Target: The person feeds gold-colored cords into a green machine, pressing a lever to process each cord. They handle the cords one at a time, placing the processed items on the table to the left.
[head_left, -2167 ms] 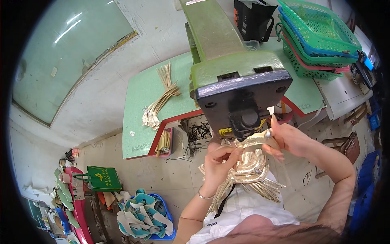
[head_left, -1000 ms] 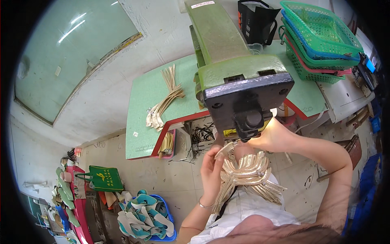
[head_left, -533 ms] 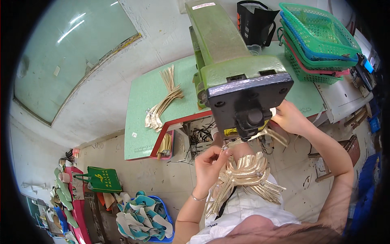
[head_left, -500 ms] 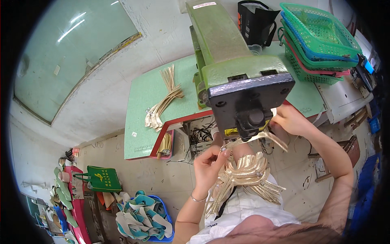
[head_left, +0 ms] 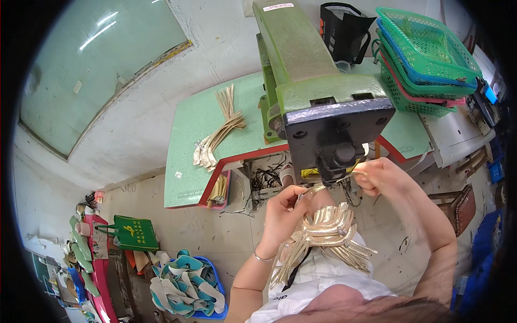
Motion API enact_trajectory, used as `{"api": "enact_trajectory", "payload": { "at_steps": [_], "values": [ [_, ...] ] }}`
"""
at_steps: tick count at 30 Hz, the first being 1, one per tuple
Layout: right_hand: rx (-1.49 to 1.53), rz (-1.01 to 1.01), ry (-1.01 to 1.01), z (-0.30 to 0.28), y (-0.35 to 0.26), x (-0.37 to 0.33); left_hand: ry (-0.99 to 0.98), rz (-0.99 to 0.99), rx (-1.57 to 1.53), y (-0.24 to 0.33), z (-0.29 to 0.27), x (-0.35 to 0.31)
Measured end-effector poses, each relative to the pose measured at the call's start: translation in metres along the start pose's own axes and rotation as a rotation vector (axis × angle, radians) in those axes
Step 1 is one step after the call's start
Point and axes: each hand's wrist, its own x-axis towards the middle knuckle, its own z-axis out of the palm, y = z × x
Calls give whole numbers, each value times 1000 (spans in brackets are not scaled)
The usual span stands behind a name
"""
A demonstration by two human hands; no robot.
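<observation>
My left hand (head_left: 284, 211) is closed in a pinch on a gold strap (head_left: 314, 189) just below the head of a green press-like machine (head_left: 323, 91). On the other side of the machine's black block (head_left: 336, 129), my right hand (head_left: 378, 175) has its fingers curled together around a thin end of what looks like the same strap. The black block hides the middle of the strap. A bundle of shiny gold straps (head_left: 329, 231) lies across my lap, close to my left hand. More gold straps (head_left: 226, 132) lie bunched on the green tabletop (head_left: 188, 121).
Stacked green and blue plastic baskets (head_left: 425, 48) stand at the far right beside a black bag (head_left: 344, 35). On the floor at the left, a blue basin (head_left: 219, 311) holds teal and white cut pieces, near a green bag (head_left: 132, 234). A brown stool (head_left: 463, 211) is at the right.
My right hand has come down and nearer, its fingers now curled more tightly. The forked strap end that hung beside it no longer shows. My left hand stays nearly in place, still pinching.
</observation>
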Motion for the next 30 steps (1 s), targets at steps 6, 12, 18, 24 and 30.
{"api": "enact_trajectory", "payload": {
  "at_steps": [6,12,18,24,30],
  "values": [
    [-599,-247,15,8,0,4,68,-32,-132,0,-7,-14],
    [-624,-288,-131,28,6,10,248,-53,-188,-7,-22,-39],
    [-660,-259,-73,48,5,13,342,-62,-275,-18,-36,-52],
    [-609,-235,-37,54,7,21,280,72,35,-24,-32,-29],
    [-824,-132,-109,57,-24,26,111,302,521,-7,-7,-3]
  ]
}}
